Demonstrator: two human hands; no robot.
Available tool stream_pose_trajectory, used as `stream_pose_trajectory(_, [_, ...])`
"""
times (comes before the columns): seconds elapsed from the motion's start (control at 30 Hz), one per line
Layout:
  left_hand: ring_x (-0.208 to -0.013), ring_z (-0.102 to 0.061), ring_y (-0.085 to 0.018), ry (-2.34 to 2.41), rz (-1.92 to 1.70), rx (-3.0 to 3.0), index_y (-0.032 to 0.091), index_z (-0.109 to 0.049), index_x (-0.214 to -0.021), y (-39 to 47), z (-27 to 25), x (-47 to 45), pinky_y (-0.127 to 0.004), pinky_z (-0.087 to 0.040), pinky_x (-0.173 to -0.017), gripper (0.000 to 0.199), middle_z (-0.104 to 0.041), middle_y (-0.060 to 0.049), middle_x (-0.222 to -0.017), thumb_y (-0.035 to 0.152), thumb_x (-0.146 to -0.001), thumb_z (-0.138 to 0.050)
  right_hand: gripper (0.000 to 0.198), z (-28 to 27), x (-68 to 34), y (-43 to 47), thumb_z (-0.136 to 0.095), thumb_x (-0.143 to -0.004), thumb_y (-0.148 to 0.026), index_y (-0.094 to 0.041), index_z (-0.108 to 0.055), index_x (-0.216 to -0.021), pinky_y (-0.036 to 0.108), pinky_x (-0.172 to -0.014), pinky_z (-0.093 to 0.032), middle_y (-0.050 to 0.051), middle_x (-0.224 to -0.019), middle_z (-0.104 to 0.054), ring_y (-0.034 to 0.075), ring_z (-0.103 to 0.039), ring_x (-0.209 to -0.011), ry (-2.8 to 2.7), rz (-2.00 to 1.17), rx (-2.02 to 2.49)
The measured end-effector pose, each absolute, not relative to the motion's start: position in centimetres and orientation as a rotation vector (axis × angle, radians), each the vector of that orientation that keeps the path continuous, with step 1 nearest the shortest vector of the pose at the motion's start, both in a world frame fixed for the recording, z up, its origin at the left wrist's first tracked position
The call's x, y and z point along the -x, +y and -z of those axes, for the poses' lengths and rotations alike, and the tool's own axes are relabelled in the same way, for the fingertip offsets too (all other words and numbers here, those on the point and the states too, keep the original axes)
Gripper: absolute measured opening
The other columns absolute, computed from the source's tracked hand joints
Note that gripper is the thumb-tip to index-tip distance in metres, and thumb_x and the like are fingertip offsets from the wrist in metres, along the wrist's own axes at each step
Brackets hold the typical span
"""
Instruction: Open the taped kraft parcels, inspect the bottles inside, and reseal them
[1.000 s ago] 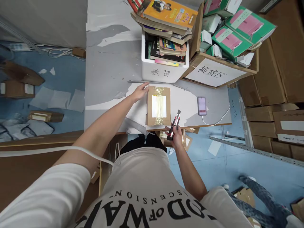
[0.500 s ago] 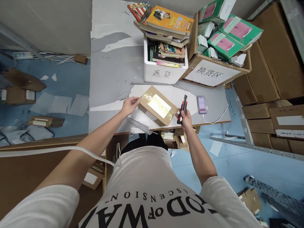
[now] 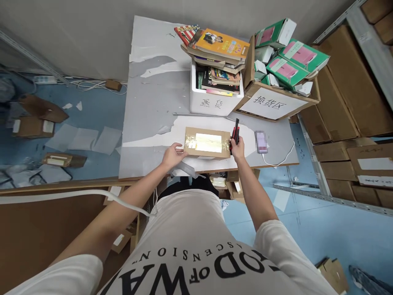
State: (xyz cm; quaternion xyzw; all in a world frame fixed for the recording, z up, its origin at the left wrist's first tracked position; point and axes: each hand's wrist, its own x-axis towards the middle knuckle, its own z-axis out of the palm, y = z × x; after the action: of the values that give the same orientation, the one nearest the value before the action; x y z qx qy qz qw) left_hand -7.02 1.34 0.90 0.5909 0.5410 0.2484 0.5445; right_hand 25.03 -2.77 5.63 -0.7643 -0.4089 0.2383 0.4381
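Observation:
A taped cardboard box (image 3: 192, 148) with a white label on top lies level on the white sheet, near the table's front edge. My left hand (image 3: 174, 157) is at its left end, thumb and fingers apart, the fingertips close to the near left corner; whether they touch it I cannot tell. At the right end, my right hand (image 3: 238, 150) is wrapped round a red and black utility knife (image 3: 236, 133) that points away from me. The knuckles of this hand sit close against the box. A crumpled strip of clear plastic (image 3: 186, 169) lies below my left hand.
Behind the box stand a white bin (image 3: 215, 104) piled with books and a carton (image 3: 276, 104) full of green boxes. A phone (image 3: 261, 142) on a charging cable lies to the right. The table's front edge (image 3: 264, 167) runs close to my waist.
The box has turned from slanted to nearly square with the table edge. My left hand has come down and its fingers have spread. The right hand still holds the knife.

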Motion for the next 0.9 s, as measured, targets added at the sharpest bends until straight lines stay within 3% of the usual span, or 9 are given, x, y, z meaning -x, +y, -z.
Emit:
stream_pose_trajectory(0.07, [-0.12, -0.056, -0.032, 1.33, -0.571, -1.579, 0.018, -0.041, -0.136, 2.0, -1.7, 7.1, -0.046, -0.047, -0.099, 0.082, -0.057, -0.017, -0.13, 0.041, -0.064, -0.073, 0.042, -5.5, -24.7, -4.8, -0.049, -0.083, -0.044, -0.019, -0.047, -0.117, 0.029, -0.073, -0.052, 0.006, -0.1, -0.063, 0.014, -0.063, -0.082, -0.907, -0.561, 1.882])
stream_pose_trajectory(0.13, [-0.141, -0.028, -0.035, 1.299, -0.555, -1.8, 0.018, -0.023, -0.147, 2.8, -2.8, 6.8, -0.049, -0.034, -0.11, 0.098, -0.03, -0.019, -0.152, 0.037, -0.064, -0.071, 0.048, -5.7, -24.6, -7.1, -0.049, -0.083, -0.046, -0.018, -0.047, -0.121, 0.028, -0.067, -0.053, 0.005, -0.097, -0.063, 0.013, -0.062, -0.072, -0.873, -0.595, 1.92])
stream_pose_trajectory(0.2, [-0.145, -0.002, -0.039, 1.162, -0.466, -2.043, 0.017, -0.013, -0.151, 3.8, -4.0, 5.9, -0.056, -0.02, -0.114, 0.107, -0.004, -0.018, -0.159, 0.035, -0.063, -0.071, 0.059, -6.2, -24.6, -9.3, -0.049, -0.083, -0.048, -0.017, -0.043, -0.132, 0.026, -0.058, -0.052, 0.006, -0.097, -0.063, 0.011, -0.059, -0.063, -0.919, -0.677, 1.985])
stream_pose_trajectory(0.27, [-0.143, 0.009, -0.042, 0.999, -0.335, -2.266, 0.016, -0.011, -0.151, 4.7, -5.1, 4.6, -0.063, -0.007, -0.113, 0.11, 0.008, -0.019, -0.158, 0.04, -0.063, -0.071, 0.071, -6.8, -24.7, -10.7, -0.05, -0.082, -0.048, -0.018, -0.031, -0.144, 0.024, -0.051, -0.05, 0.006, -0.1, -0.064, 0.009, -0.057, -0.057, -0.996, -0.767, 2.019])
stream_pose_trajectory(0.37, [-0.143, 0.008, -0.043, 0.924, -0.205, -2.456, 0.015, -0.014, -0.151, 5.2, -5.8, 2.3, -0.066, 0.004, -0.109, 0.113, 0.006, -0.021, -0.157, 0.058, -0.063, -0.07, 0.077, -7.6, -24.8, -11.5, -0.051, -0.083, -0.045, -0.023, -0.021, -0.15, 0.023, -0.048, -0.049, 0.005, -0.101, -0.066, 0.007, -0.053, -0.053, -1.083, -0.846, 2.016])
stream_pose_trajectory(0.5, [-0.145, 0.002, -0.042, 1.045, -0.172, -2.465, 0.015, -0.018, -0.151, 4.8, -5.3, 0.8, -0.062, -0.003, -0.112, 0.121, -0.002, -0.02, -0.158, 0.075, -0.057, -0.066, 0.07, -9.0, -25.0, -11.4, -0.048, -0.084, -0.039, -0.026, -0.026, -0.15, 0.024, -0.046, -0.049, 0.004, -0.098, -0.067, 0.007, -0.051, -0.049, -1.098, -0.906, 2.036])
stream_pose_trajectory(0.7, [-0.145, -0.004, -0.04, 1.064, -0.271, -2.435, 0.014, -0.025, -0.149, 4.4, -4.7, 0.8, -0.053, -0.018, -0.113, 0.123, -0.008, -0.02, -0.158, 0.075, -0.053, -0.07, 0.06, -12.2, -24.6, -11.5, -0.043, -0.089, -0.027, -0.025, -0.032, -0.148, 0.032, -0.069, -0.052, 0.006, -0.097, -0.069, 0.015, -0.06, -0.065, -1.494, -0.718, 2.347])
stream_pose_trajectory(0.8, [-0.145, -0.004, -0.039, 1.061, -0.291, -2.425, 0.014, -0.026, -0.149, 4.4, -4.6, 0.7, -0.051, -0.02, -0.112, 0.121, -0.009, -0.02, -0.158, 0.074, -0.053, -0.07, 0.061, -13.1, -22.8, -11.0, -0.039, -0.091, -0.021, -0.022, -0.026, -0.15, 0.037, -0.079, -0.049, 0.012, -0.101, -0.067, 0.024, -0.063, -0.084, -1.761, -0.463, 2.606])
stream_pose_trajectory(0.9, [-0.145, -0.004, -0.039, 1.06, -0.293, -2.419, 0.013, -0.025, -0.149, 4.3, -4.4, 0.6, -0.051, -0.02, -0.112, 0.121, -0.009, -0.02, -0.158, 0.074, -0.054, -0.07, 0.065, -13.4, -20.7, -10.4, -0.038, -0.091, -0.016, -0.022, -0.017, -0.152, 0.037, -0.078, -0.048, 0.015, -0.099, -0.065, 0.026, -0.064, -0.085, -1.83, -0.334, 2.826])
